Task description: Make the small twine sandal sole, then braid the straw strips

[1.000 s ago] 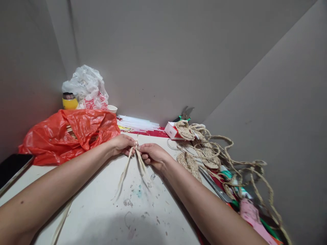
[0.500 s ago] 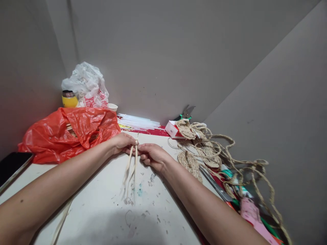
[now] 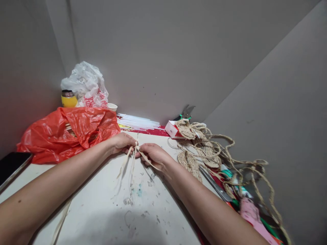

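Several flat cream-coloured strips (image 3: 124,164) come together in a small crossing near the far edge of the white tabletop (image 3: 102,204). My left hand (image 3: 123,142) pinches them at that crossing from the left. Just to its right, my right hand (image 3: 153,154) has its fingers closed at the strips, fingertips close to the left hand's. One strip (image 3: 149,161) runs slantwise across the right hand's fingers toward the wrist. The other ends hang down toward me over the table. Another pale strip (image 3: 61,219) lies beneath my left forearm. What exactly the right fingertips grip is partly hidden.
A red plastic bag (image 3: 51,136) and a phone (image 3: 15,166) are on the left. White sticks (image 3: 139,121) lie along the back. Braided rope coils (image 3: 189,165), scissors-like pruners (image 3: 187,111), a grey-bladed tool (image 3: 216,183) and a pink item (image 3: 252,214) crowd the right edge.
One strip that hung straight down now slants right across my right hand. The other hanging ends have shifted and spread slightly. My left hand stays at the crossing.
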Demonstrator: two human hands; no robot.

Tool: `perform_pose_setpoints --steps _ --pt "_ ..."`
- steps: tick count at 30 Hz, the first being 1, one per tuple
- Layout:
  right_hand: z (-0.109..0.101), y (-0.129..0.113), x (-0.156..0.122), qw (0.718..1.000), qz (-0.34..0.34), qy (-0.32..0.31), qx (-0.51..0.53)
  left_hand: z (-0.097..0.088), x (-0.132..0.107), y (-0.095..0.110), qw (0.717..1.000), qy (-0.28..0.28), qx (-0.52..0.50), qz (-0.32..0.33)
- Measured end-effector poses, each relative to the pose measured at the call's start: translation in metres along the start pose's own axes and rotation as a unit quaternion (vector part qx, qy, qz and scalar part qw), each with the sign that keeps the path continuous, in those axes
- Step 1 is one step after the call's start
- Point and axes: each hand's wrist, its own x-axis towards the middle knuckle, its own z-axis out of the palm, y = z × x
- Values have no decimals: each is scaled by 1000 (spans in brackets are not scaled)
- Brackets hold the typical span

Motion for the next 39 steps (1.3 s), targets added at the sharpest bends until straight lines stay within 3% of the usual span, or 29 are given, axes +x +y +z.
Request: perform_pose_setpoints --steps 15,24,31,39 --pt "3 -15 8 998 29 -24 -51 -4 2 -1 999 -35 9 9" --pt "0 -21 15 989 38 5 -140 1 -1 -3 997 -26 58 44" --pt "5 -20 18 985 32 24 -168 1 -1 -4 989 12 130 73" --pt "9 -14 24 982 18 68 -177 -5 -1 -2 982 -22 175 66"
